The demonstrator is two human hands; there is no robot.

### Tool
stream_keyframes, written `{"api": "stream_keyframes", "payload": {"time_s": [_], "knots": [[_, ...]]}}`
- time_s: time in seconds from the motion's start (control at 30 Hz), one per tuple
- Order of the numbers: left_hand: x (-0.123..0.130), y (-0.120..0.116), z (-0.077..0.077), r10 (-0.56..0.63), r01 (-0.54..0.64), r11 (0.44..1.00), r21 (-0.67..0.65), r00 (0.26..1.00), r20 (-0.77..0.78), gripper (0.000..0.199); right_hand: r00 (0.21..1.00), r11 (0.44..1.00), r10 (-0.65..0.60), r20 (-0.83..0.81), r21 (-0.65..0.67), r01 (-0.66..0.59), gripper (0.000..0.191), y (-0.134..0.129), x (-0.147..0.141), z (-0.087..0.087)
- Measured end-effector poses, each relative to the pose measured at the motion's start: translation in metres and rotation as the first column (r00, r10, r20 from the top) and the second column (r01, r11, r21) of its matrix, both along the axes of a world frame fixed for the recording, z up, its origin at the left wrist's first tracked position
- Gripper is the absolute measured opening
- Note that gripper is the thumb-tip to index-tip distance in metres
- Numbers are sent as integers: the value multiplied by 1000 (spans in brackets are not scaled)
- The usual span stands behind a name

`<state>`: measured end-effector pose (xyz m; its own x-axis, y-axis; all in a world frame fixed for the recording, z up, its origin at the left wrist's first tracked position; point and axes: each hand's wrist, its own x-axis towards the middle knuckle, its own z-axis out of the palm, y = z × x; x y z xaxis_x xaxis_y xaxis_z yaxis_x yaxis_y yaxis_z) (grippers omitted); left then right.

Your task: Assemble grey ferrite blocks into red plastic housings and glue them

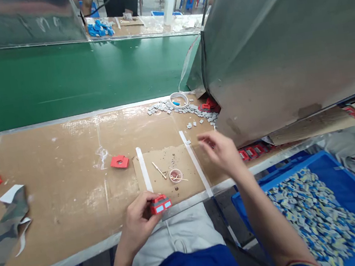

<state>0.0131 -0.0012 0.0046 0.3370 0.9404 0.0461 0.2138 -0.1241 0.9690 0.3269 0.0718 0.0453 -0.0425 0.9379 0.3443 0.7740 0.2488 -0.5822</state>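
Observation:
My left hand (140,220) is closed around a small red toy vehicle body (160,204) with light blue windows and a grey band, near the table's front edge. My right hand (222,150) hovers over the right side of the table, its fingers partly bent and slightly apart, with nothing visible in them. Small grey square pieces (206,114) lie scattered just beyond it. Between the hands, a small cup (176,176) of brownish stuff with a thin stick across it sits on a cardboard sheet (154,158). Beside the cup lies another small stick (159,170).
A loose red part (119,161) lies left of the cardboard. White tape roll (179,100) rests among the grey pieces. A metal panel (284,46) stands at right. Below it, a blue bin (336,167) holds many small pieces. A green belt (57,84) runs behind the table.

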Motion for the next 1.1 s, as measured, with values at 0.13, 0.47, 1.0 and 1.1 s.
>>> {"api": "stream_keyframes", "payload": {"time_s": [0.13, 0.47, 1.0, 1.1], "knots": [[0, 1, 2, -4, 4, 1000, -26, 1000, 29, 13, 885, 965, -60, 462, -199, 170, 34, 77, 46, 7], [1, 2, 1, 3, 4, 997, -77, 996, 91, 18, 843, 903, 31, 536, -377, 207, 13, 109, 61, -12], [-4, 5, -2, -9, 8, 1000, 4, 978, 209, 34, 920, 847, -37, 390, -477, 236, 8, 116, 58, -4], [-4, 5, -3, -13, 15, 1000, -7, 970, 242, 34, 925, 878, -86, 369, -412, 246, 6, 100, 51, 8]]}}
